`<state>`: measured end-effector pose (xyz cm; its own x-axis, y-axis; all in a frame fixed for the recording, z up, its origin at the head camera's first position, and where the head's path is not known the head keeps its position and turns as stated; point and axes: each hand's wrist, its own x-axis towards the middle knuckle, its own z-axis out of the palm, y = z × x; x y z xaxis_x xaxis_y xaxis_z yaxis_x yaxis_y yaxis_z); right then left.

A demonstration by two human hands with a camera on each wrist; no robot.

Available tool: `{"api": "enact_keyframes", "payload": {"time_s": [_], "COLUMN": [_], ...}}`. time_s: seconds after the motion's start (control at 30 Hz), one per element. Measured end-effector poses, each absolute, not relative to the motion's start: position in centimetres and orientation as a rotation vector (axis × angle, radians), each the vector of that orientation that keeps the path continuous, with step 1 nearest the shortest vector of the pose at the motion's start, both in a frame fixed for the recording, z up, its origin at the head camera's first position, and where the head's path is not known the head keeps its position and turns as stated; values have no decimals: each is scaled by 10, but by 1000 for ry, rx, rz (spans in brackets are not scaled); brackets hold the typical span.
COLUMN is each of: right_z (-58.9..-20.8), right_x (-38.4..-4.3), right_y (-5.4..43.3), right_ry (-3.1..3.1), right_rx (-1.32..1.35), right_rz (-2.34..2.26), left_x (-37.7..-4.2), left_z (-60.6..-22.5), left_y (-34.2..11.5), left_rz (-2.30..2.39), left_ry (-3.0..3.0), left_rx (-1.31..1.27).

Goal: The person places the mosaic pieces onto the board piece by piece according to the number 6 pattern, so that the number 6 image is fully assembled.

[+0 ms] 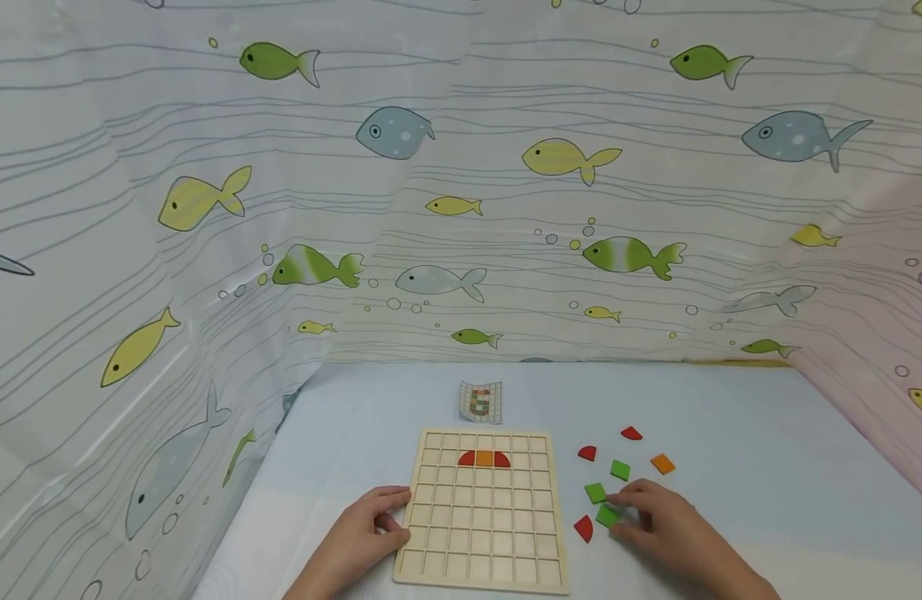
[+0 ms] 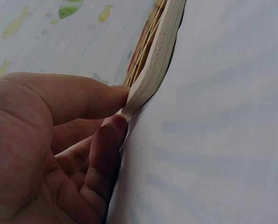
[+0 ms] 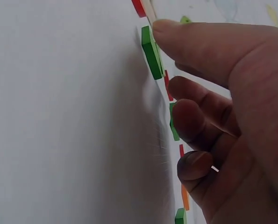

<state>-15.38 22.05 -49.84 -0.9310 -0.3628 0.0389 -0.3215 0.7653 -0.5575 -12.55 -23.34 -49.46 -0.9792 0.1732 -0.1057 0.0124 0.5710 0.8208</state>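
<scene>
A wooden grid board [image 1: 408, 533] lies in front of me. In one upper row sit a red quarter-round tile [image 1: 467, 458], an orange square tile [image 1: 484, 458] and another red quarter-round tile [image 1: 502, 460]. My left hand [image 1: 367, 529] touches the board's left edge, thumb and fingers apart along it; the left wrist view shows the fingertips at the board's side [image 2: 150, 79]. To the right of the board, my right hand [image 1: 659, 525] reaches over loose tiles. Its thumb is at the near green square [image 1: 608, 517], its forefinger beside another green square [image 1: 596, 492].
A small pattern card [image 1: 480, 402] with a coloured figure lies beyond the board. Around the right hand are a third green square [image 1: 620, 469], an orange square [image 1: 663, 463] and red quarter-rounds [image 1: 584, 528]. A fish-print curtain [image 1: 506, 250] hangs behind the table.
</scene>
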Motion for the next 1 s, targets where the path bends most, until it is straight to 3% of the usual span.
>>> {"api": "enact_keyframes", "payload": {"time_s": [0.5,1.0], "right_z": [-506,-501], "right_x": [-149,-149], "right_y": [221,220], "right_ry": [2983,2952], "right_rx": [-840,-681], "right_rz": [-855,-846], "left_x": [-125,-124], "left_z": [-494,-492], "left_y": [-232,-232], "left_rz": [1387,1392], "left_ry": [2609,2616], "left_rx": [153,177]}}
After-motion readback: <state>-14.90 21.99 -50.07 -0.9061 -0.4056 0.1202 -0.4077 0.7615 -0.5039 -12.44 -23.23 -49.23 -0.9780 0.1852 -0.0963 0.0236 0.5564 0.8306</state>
